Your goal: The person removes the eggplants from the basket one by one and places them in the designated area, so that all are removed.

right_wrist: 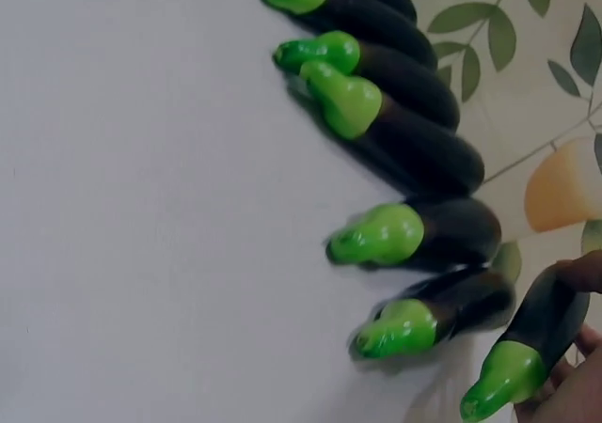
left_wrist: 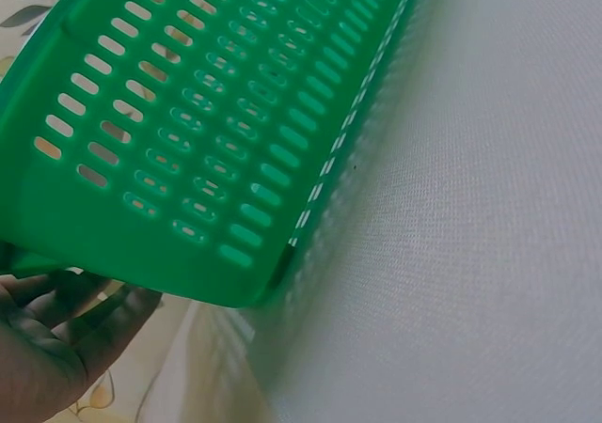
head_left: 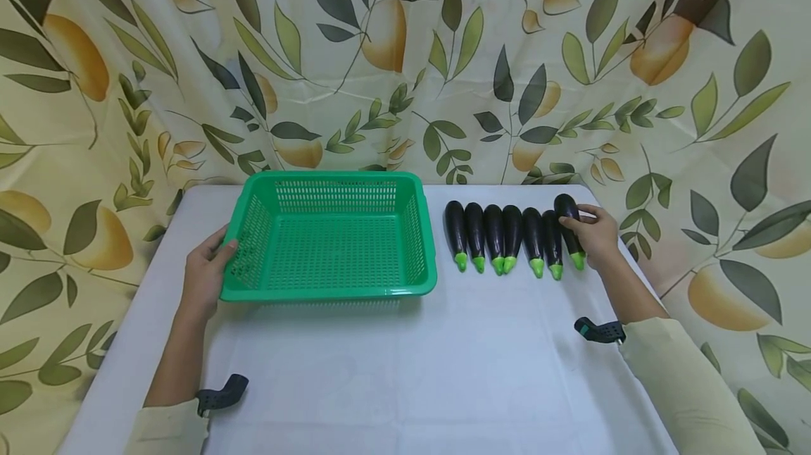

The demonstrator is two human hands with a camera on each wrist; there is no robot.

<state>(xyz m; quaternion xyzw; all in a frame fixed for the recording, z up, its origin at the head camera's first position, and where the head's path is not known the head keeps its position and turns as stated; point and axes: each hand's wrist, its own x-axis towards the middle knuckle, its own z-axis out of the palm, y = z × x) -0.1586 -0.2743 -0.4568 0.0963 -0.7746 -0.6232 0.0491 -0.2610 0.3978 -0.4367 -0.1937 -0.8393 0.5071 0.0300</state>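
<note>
A green plastic basket point(head_left: 336, 293) with slotted walls stands on the left half of the table, with nothing inside it. My left hand point(head_left: 205, 272) grips its left rim, thumb on top and fingers beneath the edge, as the left wrist view point(left_wrist: 56, 338) also shows. To the right of the basket lies a row of several dark purple eggplants point(head_left: 494, 229), green stem ends toward me. At the row's right end my right hand point(head_left: 595, 233) pinches one eggplant point(head_left: 567, 212) between thumb and fingers; in the right wrist view this eggplant point(right_wrist: 541, 324) is raised beside the others.
A white cloth covers the table point(head_left: 405, 370). Behind it hangs a curtain point(head_left: 443, 89) printed with leaves and fruit, reaching down past the table's back and side edges. Black wrist devices point(head_left: 222, 394) sit at both sleeves.
</note>
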